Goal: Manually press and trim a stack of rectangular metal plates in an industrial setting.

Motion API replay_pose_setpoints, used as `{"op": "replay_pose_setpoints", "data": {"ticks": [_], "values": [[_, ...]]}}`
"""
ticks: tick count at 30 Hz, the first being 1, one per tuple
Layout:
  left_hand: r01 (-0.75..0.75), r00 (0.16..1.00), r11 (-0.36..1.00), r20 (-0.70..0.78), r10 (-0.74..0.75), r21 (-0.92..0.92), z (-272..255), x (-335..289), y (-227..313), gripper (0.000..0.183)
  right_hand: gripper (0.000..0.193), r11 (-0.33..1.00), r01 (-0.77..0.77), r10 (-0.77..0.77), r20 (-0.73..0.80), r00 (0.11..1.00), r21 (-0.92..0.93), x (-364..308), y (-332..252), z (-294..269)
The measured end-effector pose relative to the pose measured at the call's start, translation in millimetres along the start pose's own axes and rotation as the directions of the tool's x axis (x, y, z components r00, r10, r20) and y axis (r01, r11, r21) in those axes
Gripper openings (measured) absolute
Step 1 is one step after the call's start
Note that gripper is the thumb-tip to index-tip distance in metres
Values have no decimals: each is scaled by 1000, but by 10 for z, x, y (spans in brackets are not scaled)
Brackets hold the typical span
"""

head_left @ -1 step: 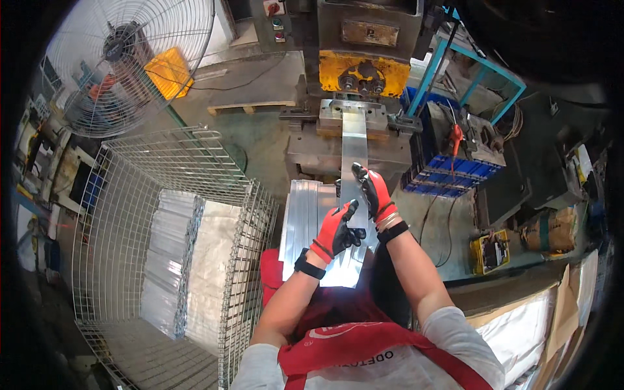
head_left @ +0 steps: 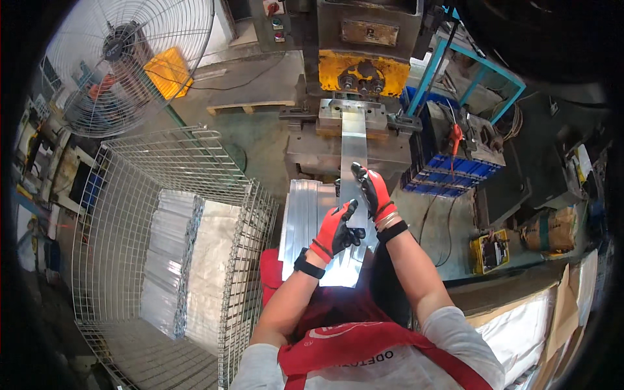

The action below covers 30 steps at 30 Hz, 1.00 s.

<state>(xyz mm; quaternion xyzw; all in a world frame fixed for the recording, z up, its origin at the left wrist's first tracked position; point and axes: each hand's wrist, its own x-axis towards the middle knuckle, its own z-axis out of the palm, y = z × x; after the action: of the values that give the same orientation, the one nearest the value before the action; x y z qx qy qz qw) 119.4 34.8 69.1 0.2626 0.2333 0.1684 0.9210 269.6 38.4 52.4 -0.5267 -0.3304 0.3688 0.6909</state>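
A long flat metal strip point(head_left: 354, 148) runs from the press die point(head_left: 353, 117) back toward my body, its far end resting in the die. My right hand point(head_left: 372, 190), in a red glove with black fingers, grips the strip's right edge. Closer to me, my left hand point(head_left: 337, 233), gloved alike, holds the strip's left side near its near end; its fingertips partly cover the metal. Below both hands lies a stack of similar metal strips point(head_left: 301, 218), in front of my red apron.
On the left stands a wire mesh cage point(head_left: 237, 260) holding stacked metal strips point(head_left: 166, 250), with a large fan point(head_left: 123, 49) behind it. Blue crates point(head_left: 448, 170) stand right of the press point(head_left: 364, 39). A small yellow bin point(head_left: 489, 252) and cardboard point(head_left: 564, 305) are farther right.
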Motion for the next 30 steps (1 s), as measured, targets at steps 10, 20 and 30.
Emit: {"op": "replay_pose_setpoints", "data": {"ticks": [10,20,30], "values": [[-25,998,999,-63,26,28,29,-16,0,27,23,996,-20,22,-22,1000,86,36,94,-41],[22,1000,1000,12,-22,-2,-7,-5,10,25,23,997,-75,74,8,997,13,48,104,-95],[5,1000,1000,-7,-5,27,-66,14,-11,24,25,996,-75,75,10,997,-58,14,51,-79]]}}
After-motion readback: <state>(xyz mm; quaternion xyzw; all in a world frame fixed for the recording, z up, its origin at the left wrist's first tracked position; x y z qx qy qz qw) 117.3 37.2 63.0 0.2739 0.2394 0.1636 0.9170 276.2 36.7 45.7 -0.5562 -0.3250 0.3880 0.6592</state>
